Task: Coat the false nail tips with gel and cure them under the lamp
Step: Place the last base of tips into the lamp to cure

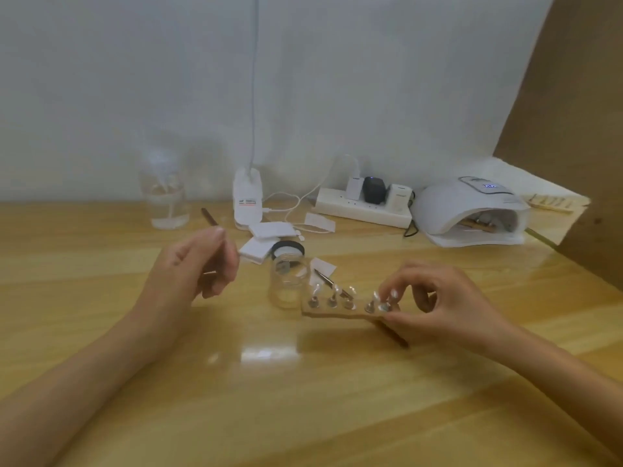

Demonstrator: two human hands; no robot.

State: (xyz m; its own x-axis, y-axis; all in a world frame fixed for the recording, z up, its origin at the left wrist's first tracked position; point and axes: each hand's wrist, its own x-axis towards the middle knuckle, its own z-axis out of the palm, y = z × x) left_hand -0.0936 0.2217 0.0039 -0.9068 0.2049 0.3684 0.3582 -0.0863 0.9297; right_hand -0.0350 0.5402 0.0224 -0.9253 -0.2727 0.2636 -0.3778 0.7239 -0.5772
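A wooden holder strip (pixel 340 313) carries several false nail tips (pixel 332 294) on small metal stands and is lifted at its right end. My right hand (pixel 438 305) pinches that right end, thumb under, fingers over the last tips. My left hand (pixel 199 264) grips a thin brush (pixel 209 217), its dark handle pointing up and back. A small clear glass jar (pixel 288 281) with a dark rim stands between the hands. The white curing lamp (pixel 472 210) sits at the back right, display lit, with another wooden strip inside its opening.
Tweezers (pixel 328 283) lie behind the holder. White wipe pads (pixel 266 237) lie near the jar. A pump bottle (pixel 165 193), a clip lamp base (pixel 247 200) and a power strip (pixel 364 205) with plugs and cables line the wall. A brown panel (pixel 573 129) stands at right.
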